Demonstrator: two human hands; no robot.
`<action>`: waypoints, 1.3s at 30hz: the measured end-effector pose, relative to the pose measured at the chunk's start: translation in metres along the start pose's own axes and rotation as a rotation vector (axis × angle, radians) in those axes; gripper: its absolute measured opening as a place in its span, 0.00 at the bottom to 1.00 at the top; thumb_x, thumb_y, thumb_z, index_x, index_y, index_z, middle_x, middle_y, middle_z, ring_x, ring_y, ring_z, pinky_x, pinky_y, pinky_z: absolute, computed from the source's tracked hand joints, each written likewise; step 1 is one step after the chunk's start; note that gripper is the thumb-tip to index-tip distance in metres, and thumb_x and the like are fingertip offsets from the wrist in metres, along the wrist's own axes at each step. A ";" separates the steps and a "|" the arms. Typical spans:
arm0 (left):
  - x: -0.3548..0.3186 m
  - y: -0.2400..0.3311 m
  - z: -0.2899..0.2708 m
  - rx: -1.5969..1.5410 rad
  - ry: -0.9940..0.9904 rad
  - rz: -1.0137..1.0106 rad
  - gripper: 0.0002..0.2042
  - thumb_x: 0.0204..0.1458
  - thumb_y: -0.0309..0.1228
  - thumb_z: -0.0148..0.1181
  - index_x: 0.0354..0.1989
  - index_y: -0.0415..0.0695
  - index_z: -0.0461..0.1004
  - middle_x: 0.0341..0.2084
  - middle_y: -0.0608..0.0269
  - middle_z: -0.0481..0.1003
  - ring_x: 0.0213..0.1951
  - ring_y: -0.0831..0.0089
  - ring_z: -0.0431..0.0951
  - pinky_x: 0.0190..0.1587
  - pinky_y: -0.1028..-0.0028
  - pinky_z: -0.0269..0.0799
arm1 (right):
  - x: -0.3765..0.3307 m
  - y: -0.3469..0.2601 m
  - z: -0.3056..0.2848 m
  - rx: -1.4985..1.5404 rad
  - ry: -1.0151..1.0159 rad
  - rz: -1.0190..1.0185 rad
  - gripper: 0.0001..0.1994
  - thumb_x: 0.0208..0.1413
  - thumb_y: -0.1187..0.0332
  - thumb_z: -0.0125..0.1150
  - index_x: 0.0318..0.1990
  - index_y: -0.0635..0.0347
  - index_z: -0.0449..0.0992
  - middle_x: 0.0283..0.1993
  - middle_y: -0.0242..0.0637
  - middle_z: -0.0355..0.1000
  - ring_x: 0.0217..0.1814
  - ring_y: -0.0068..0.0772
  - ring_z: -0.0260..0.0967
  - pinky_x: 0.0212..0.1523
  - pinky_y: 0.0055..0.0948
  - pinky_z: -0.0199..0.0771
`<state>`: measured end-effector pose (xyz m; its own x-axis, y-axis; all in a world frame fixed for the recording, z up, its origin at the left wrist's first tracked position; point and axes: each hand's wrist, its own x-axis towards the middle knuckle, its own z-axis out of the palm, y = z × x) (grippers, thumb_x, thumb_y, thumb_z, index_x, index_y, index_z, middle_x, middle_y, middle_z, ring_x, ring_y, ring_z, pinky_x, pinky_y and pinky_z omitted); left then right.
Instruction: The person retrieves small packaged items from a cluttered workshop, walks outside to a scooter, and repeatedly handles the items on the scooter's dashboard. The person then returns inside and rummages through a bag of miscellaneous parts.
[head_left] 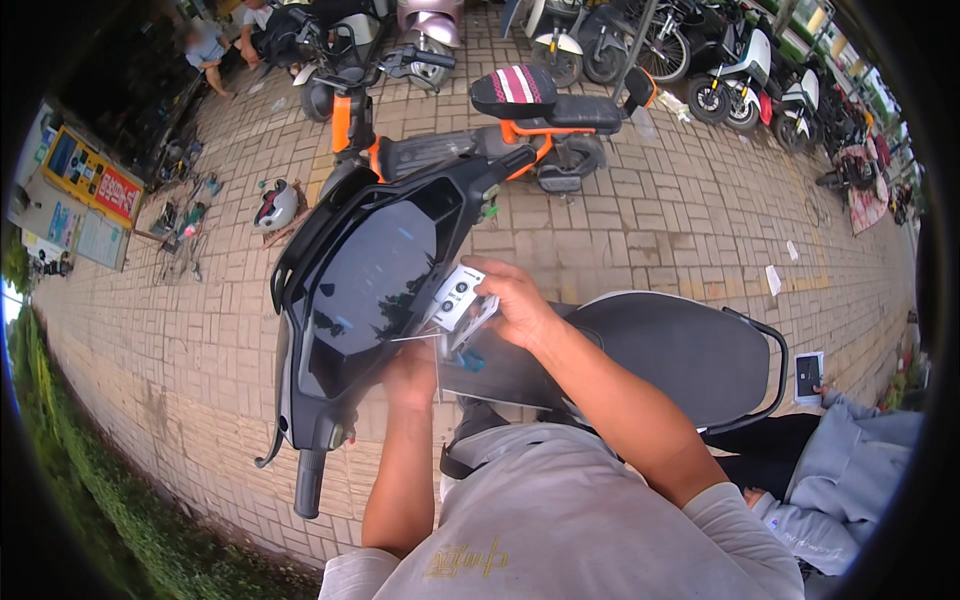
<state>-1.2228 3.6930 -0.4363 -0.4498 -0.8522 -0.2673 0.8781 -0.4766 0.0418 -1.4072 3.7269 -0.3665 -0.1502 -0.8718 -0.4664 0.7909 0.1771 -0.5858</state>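
Right hand [515,305] pinching white packet [460,298] near rider-side edge of scooter dashboard [372,270], tilted, presumably keeping its face in sight; left hand [410,378] just below in view, partly hidden, grasp impossible to tell. Dashboard crowds leftward; more room rightward, above dark seat [680,360]

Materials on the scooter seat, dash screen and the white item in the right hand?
Seat: probably vinyl or similar synthetic leather, dark and matte; smooth, with little shine.
Dash screen: clear plastic or glass, glossy; dark reflections show across it.
White item in the right hand: card or plastic, can't tell; flat pale face with dark round markings.
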 end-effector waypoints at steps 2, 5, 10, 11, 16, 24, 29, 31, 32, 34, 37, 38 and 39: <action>0.002 0.003 -0.010 0.014 -0.010 0.004 0.16 0.52 0.26 0.52 0.48 0.33 0.67 0.48 0.49 0.70 0.50 0.58 0.69 0.55 0.61 0.64 | -0.003 -0.001 0.002 -0.001 -0.008 0.006 0.24 0.45 0.80 0.49 0.54 0.66 0.67 0.44 0.40 0.71 0.36 0.30 0.68 0.34 0.28 0.71; 0.004 0.004 -0.015 0.007 -0.064 -0.012 0.16 0.51 0.25 0.51 0.48 0.33 0.67 0.48 0.50 0.70 0.50 0.60 0.69 0.55 0.61 0.64 | -0.004 0.000 -0.001 -0.021 0.007 0.000 0.23 0.46 0.80 0.49 0.54 0.65 0.67 0.42 0.39 0.71 0.33 0.29 0.67 0.33 0.30 0.70; 0.006 0.003 -0.019 0.127 0.042 -0.045 0.16 0.50 0.26 0.53 0.48 0.36 0.68 0.48 0.53 0.71 0.50 0.63 0.70 0.54 0.61 0.65 | -0.002 0.000 0.000 -0.146 0.090 0.044 0.21 0.45 0.79 0.49 0.51 0.63 0.71 0.38 0.37 0.71 0.29 0.27 0.65 0.29 0.33 0.68; 0.008 0.005 -0.024 0.155 0.107 -0.060 0.16 0.49 0.27 0.54 0.48 0.36 0.69 0.47 0.54 0.71 0.50 0.63 0.70 0.54 0.61 0.65 | 0.000 0.001 -0.001 -0.191 0.103 0.066 0.21 0.45 0.79 0.49 0.50 0.63 0.72 0.37 0.37 0.71 0.29 0.27 0.65 0.28 0.34 0.68; 0.013 0.015 -0.035 0.327 0.109 0.009 0.12 0.53 0.29 0.53 0.45 0.38 0.71 0.41 0.54 0.75 0.44 0.62 0.75 0.47 0.64 0.73 | 0.011 0.011 0.006 -0.217 0.144 0.087 0.19 0.44 0.78 0.48 0.47 0.64 0.73 0.35 0.37 0.69 0.29 0.30 0.64 0.27 0.32 0.67; 0.002 0.025 -0.032 0.272 -0.007 -0.045 0.17 0.48 0.35 0.60 0.44 0.40 0.72 0.43 0.56 0.75 0.47 0.63 0.73 0.53 0.63 0.67 | 0.019 0.014 0.019 -0.178 0.073 0.055 0.19 0.45 0.78 0.47 0.47 0.61 0.72 0.32 0.35 0.70 0.26 0.27 0.65 0.26 0.29 0.66; 0.001 0.015 -0.030 0.274 0.076 0.008 0.20 0.46 0.40 0.61 0.44 0.40 0.73 0.44 0.56 0.75 0.47 0.62 0.73 0.54 0.62 0.67 | 0.014 0.007 0.022 -0.207 0.084 0.075 0.20 0.46 0.78 0.47 0.50 0.61 0.71 0.33 0.34 0.70 0.27 0.26 0.66 0.27 0.29 0.66; -0.003 0.015 -0.032 0.409 0.136 0.102 0.20 0.45 0.41 0.61 0.43 0.40 0.73 0.44 0.56 0.74 0.47 0.62 0.73 0.54 0.62 0.67 | 0.008 0.010 0.026 -0.231 0.068 0.095 0.21 0.46 0.78 0.47 0.51 0.60 0.71 0.33 0.34 0.71 0.27 0.26 0.66 0.28 0.30 0.67; -0.005 0.018 -0.036 0.399 0.107 0.092 0.20 0.46 0.41 0.61 0.43 0.40 0.73 0.44 0.56 0.74 0.48 0.62 0.73 0.54 0.62 0.67 | 0.007 0.011 0.027 -0.223 0.071 0.095 0.21 0.46 0.78 0.47 0.51 0.60 0.71 0.34 0.34 0.71 0.27 0.26 0.66 0.28 0.30 0.67; -0.008 0.023 -0.038 0.378 0.054 0.074 0.20 0.46 0.42 0.60 0.43 0.40 0.73 0.44 0.56 0.74 0.48 0.61 0.73 0.54 0.62 0.67 | 0.006 0.013 0.027 -0.206 0.076 0.100 0.21 0.46 0.78 0.47 0.51 0.60 0.71 0.34 0.34 0.71 0.28 0.26 0.66 0.29 0.30 0.67; -0.013 0.018 -0.025 0.386 0.073 0.025 0.20 0.46 0.40 0.60 0.44 0.39 0.72 0.43 0.55 0.75 0.47 0.61 0.73 0.54 0.61 0.67 | 0.003 0.012 0.023 -0.178 0.076 0.099 0.22 0.46 0.77 0.48 0.52 0.61 0.70 0.35 0.34 0.70 0.29 0.26 0.66 0.29 0.30 0.67; -0.014 0.016 -0.019 0.366 0.072 0.001 0.20 0.46 0.40 0.60 0.44 0.39 0.72 0.43 0.55 0.75 0.47 0.61 0.73 0.54 0.61 0.67 | 0.001 0.011 0.021 -0.176 0.076 0.097 0.22 0.46 0.77 0.48 0.52 0.61 0.70 0.35 0.34 0.70 0.29 0.26 0.66 0.29 0.30 0.67; -0.015 0.012 -0.012 0.295 0.112 -0.004 0.19 0.48 0.39 0.58 0.44 0.38 0.72 0.42 0.53 0.75 0.45 0.60 0.74 0.52 0.61 0.69 | 0.001 0.010 0.017 -0.160 0.079 0.097 0.22 0.45 0.77 0.48 0.52 0.61 0.70 0.35 0.35 0.70 0.29 0.26 0.65 0.29 0.30 0.67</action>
<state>-1.2037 3.7024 -0.4435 -0.4179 -0.8289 -0.3719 0.7837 -0.5360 0.3139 -1.3888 3.7203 -0.3615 -0.1289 -0.8094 -0.5729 0.7007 0.3345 -0.6302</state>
